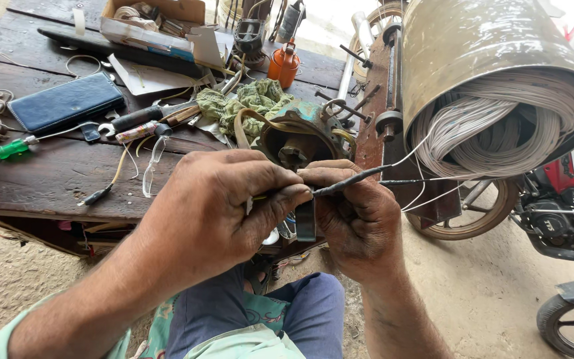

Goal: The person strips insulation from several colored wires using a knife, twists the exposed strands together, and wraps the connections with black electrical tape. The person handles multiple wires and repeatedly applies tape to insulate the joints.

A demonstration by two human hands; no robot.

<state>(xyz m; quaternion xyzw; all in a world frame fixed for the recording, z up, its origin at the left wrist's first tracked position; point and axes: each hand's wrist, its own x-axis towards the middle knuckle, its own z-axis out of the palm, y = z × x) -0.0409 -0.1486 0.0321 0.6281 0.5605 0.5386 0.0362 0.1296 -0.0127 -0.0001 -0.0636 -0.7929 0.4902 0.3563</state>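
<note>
My left hand and my right hand meet in front of me, both pinching a thin dark sleeved wire. The wire runs right to pale strands that lead up into a big coil of whitish wire inside a metal drum. Just behind my fingers sits a worn round motor housing with a teal rim, on the edge of a dark wooden workbench.
The bench holds a blue wallet, a green-handled screwdriver, pliers, a green rag, an orange oil can and an open cardboard box. A red motorbike stands right. Sandy ground lies below.
</note>
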